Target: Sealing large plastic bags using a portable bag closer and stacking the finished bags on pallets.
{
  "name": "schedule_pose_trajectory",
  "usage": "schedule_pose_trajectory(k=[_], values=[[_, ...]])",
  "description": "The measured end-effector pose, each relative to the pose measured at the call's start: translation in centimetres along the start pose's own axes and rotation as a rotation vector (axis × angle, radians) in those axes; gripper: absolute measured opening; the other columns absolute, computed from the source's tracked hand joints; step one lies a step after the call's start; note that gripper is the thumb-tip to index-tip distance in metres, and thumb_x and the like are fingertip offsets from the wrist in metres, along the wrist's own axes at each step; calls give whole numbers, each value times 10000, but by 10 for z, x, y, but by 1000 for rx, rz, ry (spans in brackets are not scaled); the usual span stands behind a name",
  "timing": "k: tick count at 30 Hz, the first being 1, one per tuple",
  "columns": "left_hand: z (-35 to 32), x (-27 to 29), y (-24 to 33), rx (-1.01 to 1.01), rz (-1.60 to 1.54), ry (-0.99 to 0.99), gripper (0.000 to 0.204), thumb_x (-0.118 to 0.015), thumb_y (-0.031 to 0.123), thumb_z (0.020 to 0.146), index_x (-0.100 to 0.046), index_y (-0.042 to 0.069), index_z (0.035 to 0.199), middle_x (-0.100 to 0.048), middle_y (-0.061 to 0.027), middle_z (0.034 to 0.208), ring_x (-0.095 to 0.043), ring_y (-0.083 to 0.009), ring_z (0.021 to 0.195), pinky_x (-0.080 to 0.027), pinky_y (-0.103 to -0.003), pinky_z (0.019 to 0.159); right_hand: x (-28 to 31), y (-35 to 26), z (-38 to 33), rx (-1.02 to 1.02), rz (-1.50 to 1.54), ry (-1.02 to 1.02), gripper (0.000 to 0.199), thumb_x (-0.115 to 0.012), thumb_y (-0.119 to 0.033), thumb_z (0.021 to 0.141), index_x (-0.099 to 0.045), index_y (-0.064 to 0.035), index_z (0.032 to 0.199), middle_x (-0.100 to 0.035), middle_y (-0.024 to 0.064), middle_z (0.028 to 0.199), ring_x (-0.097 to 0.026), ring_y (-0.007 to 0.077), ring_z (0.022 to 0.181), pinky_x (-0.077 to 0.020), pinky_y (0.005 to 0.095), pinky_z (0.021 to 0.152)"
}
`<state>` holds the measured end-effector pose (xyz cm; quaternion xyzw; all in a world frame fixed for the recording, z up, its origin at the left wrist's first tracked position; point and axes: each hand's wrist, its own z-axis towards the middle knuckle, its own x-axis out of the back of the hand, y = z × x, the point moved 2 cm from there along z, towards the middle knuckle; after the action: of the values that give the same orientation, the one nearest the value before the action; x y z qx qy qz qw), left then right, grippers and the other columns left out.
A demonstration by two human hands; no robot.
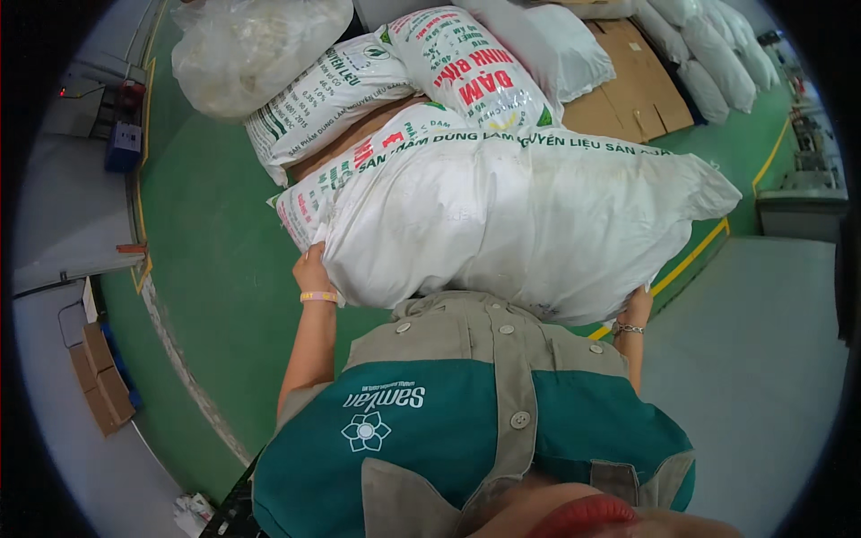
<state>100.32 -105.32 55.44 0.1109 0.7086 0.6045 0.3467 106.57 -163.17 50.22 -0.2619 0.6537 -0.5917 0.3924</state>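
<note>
A large, full white woven sack (511, 224) lies crosswise in front of my body, its near side against the front of my shirt. Closed on its left end is my left hand (310, 262), with a band round the wrist. At the lower right corner my right hand (635, 309), wearing a bracelet, grips the sack; its fingertips are partly hidden by the fabric. Directly beyond this sack, and partly covered by it, is a printed white sack (309, 202). I cannot tell whether the held sack rests on it.
More printed sacks (332, 94) lie on cardboard (619, 85) ahead. A clear plastic bag (256, 54) sits at the far left, and white sacks (717, 54) are piled far right. Cardboard boxes (100, 377) stand at left. Yellow lines (691, 258) mark the green floor (206, 296).
</note>
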Motion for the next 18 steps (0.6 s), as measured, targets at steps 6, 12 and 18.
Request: schedule_pose_trajectory(k=[6,12,18], values=[[-35,7,-5,116,-88,161,196,-571,105,686,-583,-59,792,-589,-103,804,-545,-194,714,-429,-290,665,-30,-39,21,24,-106,-98,408,-494,-248,816,-482,69,1072,-559,120,1001,-537,199,866,-425,296,735],[-44,43,-13,195,-203,294,226,-563,105,699,-568,-58,855,-583,-120,851,-550,-227,750,-439,-327,705,-72,-66,29,-34,-163,-171,421,-513,-253,803,-482,69,1073,-557,123,1000,-539,207,865,-431,297,737],[-61,72,19,212,-291,269,238,-535,125,738,-563,-25,920,-578,-118,920,-544,-236,838,-433,-330,749,-109,-71,55,-168,-171,-383,427,-511,-197,788,-439,62,1119,-541,138,1017,-534,212,878,-444,301,725]])
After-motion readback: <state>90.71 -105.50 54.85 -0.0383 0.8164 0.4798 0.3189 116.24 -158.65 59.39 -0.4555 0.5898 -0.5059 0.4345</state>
